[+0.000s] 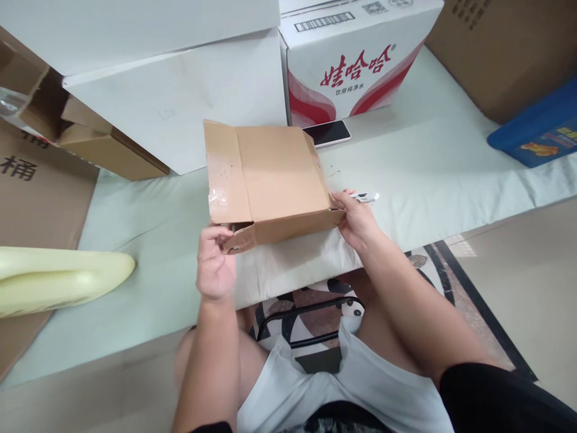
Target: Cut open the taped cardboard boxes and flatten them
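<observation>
A small brown cardboard box (283,174) lies tilted near the front edge of the cloth-covered table. Its left flap stands out, with shiny clear tape on it. At the near left corner, my left hand (216,261) is closed on a small end flap, its fingertips partly hidden behind the cardboard. My right hand (356,219) grips the near right corner between thumb and fingers. A slim white tool, which looks like a box cutter (367,197), sticks out of the same hand to the right, its other end hidden in the palm.
Behind the box stand a large white carton (180,102) and a red-and-white water carton (351,66). A phone (331,133) lies at its foot. To the right is a blue container (536,126); to the left, a pale yellow object (67,276) and open brown cartons (112,150).
</observation>
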Demonstrator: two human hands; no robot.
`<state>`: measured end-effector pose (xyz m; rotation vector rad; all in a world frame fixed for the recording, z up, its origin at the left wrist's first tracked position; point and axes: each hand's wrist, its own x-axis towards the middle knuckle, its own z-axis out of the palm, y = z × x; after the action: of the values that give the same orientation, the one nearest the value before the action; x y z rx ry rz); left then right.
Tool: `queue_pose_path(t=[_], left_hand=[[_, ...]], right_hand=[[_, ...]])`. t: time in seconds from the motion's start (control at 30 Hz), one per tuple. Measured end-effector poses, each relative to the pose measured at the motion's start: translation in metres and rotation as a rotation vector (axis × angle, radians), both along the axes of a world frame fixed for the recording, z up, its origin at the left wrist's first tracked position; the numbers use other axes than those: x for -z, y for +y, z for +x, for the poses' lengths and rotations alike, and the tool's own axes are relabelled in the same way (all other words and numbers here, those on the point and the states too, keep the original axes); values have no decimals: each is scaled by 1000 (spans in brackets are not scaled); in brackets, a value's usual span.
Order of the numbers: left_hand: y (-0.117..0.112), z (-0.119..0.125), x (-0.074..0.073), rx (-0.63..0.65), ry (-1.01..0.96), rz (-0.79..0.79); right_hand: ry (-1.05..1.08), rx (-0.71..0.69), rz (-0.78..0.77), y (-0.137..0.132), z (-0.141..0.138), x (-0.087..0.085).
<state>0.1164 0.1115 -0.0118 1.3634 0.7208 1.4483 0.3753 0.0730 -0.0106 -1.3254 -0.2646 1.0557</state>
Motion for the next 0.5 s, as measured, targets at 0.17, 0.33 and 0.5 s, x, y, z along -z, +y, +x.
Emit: queue_pose_path(t=[0.17, 0.33, 0.5], left_hand=[[-3, 3, -3, -108, 16, -89], [-3, 2, -17, -184, -119, -216], [12, -12, -14, -259, -69, -316]], right_hand=[[-73, -22, 76, 0, 1, 2], [-253, -84, 239, -4, -1, 2], [-259, -110, 255, -5, 0, 0]])
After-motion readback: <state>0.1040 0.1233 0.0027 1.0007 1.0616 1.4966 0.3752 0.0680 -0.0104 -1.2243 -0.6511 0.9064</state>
